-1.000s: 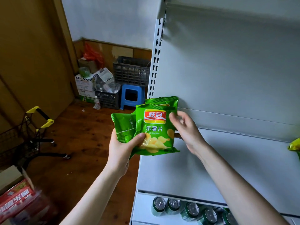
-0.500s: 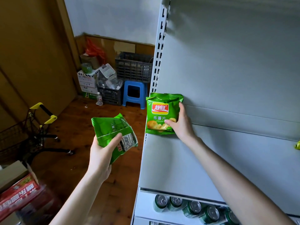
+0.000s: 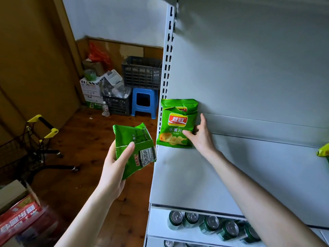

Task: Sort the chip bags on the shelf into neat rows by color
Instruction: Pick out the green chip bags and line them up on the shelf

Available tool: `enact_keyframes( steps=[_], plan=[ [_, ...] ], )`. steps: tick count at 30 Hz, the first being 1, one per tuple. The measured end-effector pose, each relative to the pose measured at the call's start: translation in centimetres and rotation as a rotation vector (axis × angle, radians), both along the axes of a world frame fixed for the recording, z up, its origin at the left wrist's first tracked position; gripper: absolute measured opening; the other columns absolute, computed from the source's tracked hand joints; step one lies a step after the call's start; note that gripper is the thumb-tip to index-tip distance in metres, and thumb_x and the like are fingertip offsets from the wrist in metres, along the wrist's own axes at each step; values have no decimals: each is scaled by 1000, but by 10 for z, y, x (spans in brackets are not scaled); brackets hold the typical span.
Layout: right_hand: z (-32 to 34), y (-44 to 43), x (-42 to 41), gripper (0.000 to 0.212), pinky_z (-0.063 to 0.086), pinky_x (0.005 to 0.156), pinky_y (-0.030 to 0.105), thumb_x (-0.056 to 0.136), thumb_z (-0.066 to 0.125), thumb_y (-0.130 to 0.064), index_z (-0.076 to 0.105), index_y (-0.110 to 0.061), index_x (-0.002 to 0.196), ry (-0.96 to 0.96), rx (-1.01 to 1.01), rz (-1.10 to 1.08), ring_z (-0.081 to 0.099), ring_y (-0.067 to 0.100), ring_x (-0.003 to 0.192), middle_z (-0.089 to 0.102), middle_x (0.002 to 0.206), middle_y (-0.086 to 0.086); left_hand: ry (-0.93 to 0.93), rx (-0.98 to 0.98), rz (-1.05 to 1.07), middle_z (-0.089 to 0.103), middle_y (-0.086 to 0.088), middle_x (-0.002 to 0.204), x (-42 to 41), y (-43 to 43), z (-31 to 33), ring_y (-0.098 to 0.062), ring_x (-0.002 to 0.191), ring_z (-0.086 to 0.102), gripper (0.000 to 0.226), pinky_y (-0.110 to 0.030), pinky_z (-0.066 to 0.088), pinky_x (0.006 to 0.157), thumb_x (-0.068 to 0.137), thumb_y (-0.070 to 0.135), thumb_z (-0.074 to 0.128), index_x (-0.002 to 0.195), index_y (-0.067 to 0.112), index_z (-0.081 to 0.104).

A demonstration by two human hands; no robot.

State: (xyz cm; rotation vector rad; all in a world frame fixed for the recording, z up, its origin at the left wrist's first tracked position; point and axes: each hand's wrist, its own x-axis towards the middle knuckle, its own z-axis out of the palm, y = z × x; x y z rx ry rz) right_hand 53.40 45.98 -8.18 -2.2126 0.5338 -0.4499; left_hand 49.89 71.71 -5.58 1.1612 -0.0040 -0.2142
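Note:
Two green chip bags (image 3: 176,125) stand upright, one behind the other, at the back left corner of the white shelf (image 3: 195,175). My right hand (image 3: 201,136) grips the front bag's right edge, thumb on its face. My left hand (image 3: 115,164) holds another green chip bag (image 3: 135,148), back side up and tilted, in the air just left of the shelf's edge. A yellow-green bag (image 3: 323,152) peeks in at the far right of the shelf.
Green cans (image 3: 211,223) lie in a row on the lower shelf. On the wooden floor to the left are a blue stool (image 3: 144,102), black crates (image 3: 142,72), a shopping cart (image 3: 35,139) and a red carton (image 3: 19,216).
My right hand took a green bag from the stack and carried it to the shelf's back left corner. My left hand dropped down and left with the remaining bag.

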Motion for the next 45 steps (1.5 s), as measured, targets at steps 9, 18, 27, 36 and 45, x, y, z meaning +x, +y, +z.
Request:
enact_keyframes(
  steps=[9, 18, 27, 36, 45],
  plan=[
    [54, 39, -33, 15, 48, 58, 20, 94, 50, -24, 57, -11, 93, -181, 379, 147, 61, 0, 57, 64, 81, 5, -676, 652, 42, 54, -5, 120, 4, -15, -6, -8, 110, 52, 61, -12, 38, 95, 75, 18, 72, 131, 26, 47],
    [76, 54, -44, 24, 52, 82, 34, 87, 59, -7, 56, -16, 108, -112, 639, 366, 63, 17, 87, 65, 101, 8, -919, 708, -89, 36, -7, 144, -6, -36, -5, -17, 137, 27, 62, -25, 26, 111, 76, 69, 55, 124, 29, 60],
    [65, 47, -53, 24, 49, 82, 32, 93, 51, -11, 53, -17, 116, -83, 659, 338, 60, 16, 93, 63, 100, 3, -189, 148, -46, 66, -7, 99, -3, -28, 12, -23, 93, 68, 53, -40, 58, 77, 81, 7, 65, 116, 43, 48],
    [59, 35, -68, 24, 51, 56, 19, 82, 64, -1, 59, -20, 96, 24, 545, 369, 61, 11, 75, 66, 94, 7, -201, 443, 86, 44, -11, 136, 11, -29, 1, -27, 121, 50, 72, -39, 50, 91, 83, 22, 69, 142, 31, 29],
    [81, 23, -64, 32, 48, 70, 16, 80, 67, -5, 54, -22, 104, 37, 400, 433, 60, 4, 77, 62, 90, 2, -174, 324, -168, 65, -8, 82, 19, -30, 17, -7, 64, 65, 7, -23, 54, 52, 85, 13, 66, 91, 17, 66]
  ],
)
